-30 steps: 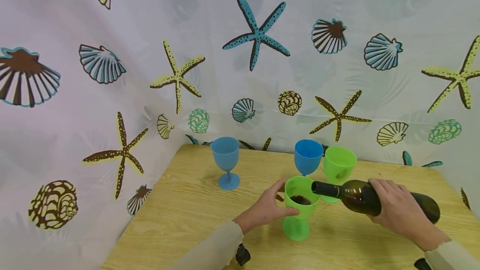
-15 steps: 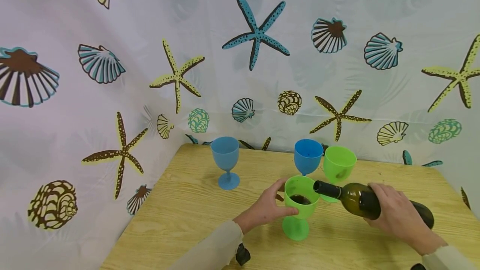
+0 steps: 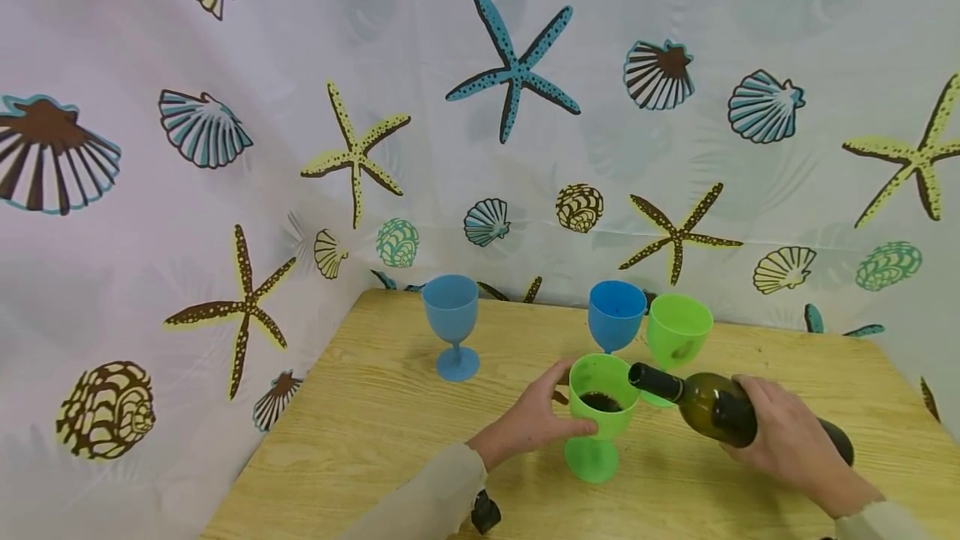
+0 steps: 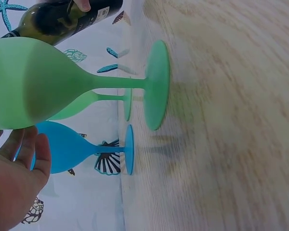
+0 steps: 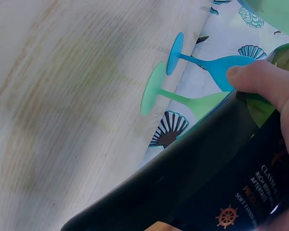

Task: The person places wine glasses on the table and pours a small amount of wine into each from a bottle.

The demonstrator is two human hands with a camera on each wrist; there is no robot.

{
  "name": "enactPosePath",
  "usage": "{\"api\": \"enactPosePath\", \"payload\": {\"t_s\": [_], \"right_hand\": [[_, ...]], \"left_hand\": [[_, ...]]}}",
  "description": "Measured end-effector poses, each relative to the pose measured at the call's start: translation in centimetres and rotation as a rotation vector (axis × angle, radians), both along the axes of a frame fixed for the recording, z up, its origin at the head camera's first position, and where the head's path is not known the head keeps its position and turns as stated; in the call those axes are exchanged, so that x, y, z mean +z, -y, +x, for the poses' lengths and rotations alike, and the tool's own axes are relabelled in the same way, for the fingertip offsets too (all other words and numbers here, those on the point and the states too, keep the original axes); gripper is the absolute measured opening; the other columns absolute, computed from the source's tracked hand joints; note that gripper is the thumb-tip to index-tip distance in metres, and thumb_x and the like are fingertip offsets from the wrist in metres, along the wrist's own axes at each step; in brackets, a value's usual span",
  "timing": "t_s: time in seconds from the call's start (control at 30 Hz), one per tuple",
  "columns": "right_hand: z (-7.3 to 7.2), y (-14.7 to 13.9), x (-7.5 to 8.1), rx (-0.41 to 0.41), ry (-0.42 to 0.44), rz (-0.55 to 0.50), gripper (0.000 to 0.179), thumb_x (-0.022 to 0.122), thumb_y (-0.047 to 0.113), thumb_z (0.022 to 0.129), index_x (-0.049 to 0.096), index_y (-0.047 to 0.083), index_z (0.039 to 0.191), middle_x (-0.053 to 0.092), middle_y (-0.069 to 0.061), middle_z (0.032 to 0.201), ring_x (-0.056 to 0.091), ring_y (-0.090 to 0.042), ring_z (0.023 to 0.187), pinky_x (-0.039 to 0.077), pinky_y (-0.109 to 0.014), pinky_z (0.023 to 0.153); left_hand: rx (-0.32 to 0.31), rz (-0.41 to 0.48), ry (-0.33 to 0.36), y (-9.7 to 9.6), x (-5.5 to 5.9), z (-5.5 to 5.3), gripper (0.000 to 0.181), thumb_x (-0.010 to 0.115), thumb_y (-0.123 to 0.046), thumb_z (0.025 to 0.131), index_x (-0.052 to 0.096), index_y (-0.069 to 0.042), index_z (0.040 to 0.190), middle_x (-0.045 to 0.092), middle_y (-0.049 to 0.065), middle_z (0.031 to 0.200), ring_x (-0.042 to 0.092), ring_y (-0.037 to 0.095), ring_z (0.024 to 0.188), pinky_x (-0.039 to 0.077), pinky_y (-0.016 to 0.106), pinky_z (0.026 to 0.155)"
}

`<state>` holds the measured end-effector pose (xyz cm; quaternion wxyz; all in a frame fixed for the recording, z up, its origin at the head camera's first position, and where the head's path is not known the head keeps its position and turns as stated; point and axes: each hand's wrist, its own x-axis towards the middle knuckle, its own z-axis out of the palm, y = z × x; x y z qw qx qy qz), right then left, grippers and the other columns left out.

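Observation:
A light green goblet (image 3: 619,423) stands on the table with dark liquid (image 3: 602,401) in its bowl. My left hand (image 3: 531,419) holds the bowl from the left, thumb in front and fingers behind; the left wrist view shows those fingers (image 4: 26,151) against its side. In my right hand (image 3: 787,440) is a dark glass wine bottle (image 3: 705,411), gripped round its body and tilted, mouth end higher than its base. The bottle's mouth is right at the goblet's right rim, and no stream of liquid shows. Its printed label (image 5: 260,192) appears in the right wrist view.
Behind the held goblet stand a blue goblet (image 3: 617,319) and a second green goblet (image 3: 678,332), close together. Farther left is a paler blue goblet (image 3: 452,315). A curtain (image 3: 420,65) printed with shells and starfish hangs behind the wooden table (image 3: 360,407).
The right hand has moved left and slightly down, lowering the bottle's base while the mouth shifts slightly right along the rim. The left hand and its goblet have stayed in place.

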<state>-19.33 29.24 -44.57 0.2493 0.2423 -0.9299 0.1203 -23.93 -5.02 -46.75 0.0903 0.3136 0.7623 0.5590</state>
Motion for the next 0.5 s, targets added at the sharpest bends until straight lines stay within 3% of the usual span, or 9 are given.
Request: {"api": "enactPosePath", "payload": {"t_s": [0.23,0.5], "right_hand": [[-0.06,0.18,-0.45,0.0,0.004,-0.013,0.085,0.092,0.024,0.049,0.051,-0.009,0.116,0.06,-0.022,0.101,0.06,-0.036,0.085,0.049,-0.053,0.071],[-0.31,0.37,-0.57,0.009,-0.009,-0.026,0.084,0.091,0.023,0.049,0.052,-0.009,0.115,0.061,-0.021,0.1,0.061,-0.035,0.084,0.05,-0.052,0.07]], "left_hand": [[-0.01,0.019,-0.006,-0.05,0.16,0.18,0.077,0.076,-0.031,0.082,0.031,-0.027,0.145,0.046,-0.008,0.132,0.045,0.011,0.117,0.041,0.052,0.092],[0.013,0.0,-0.019,-0.21,0.24,0.3,0.079,0.077,-0.03,0.081,0.031,-0.028,0.145,0.046,-0.01,0.132,0.046,0.01,0.116,0.043,0.044,0.09]]}}
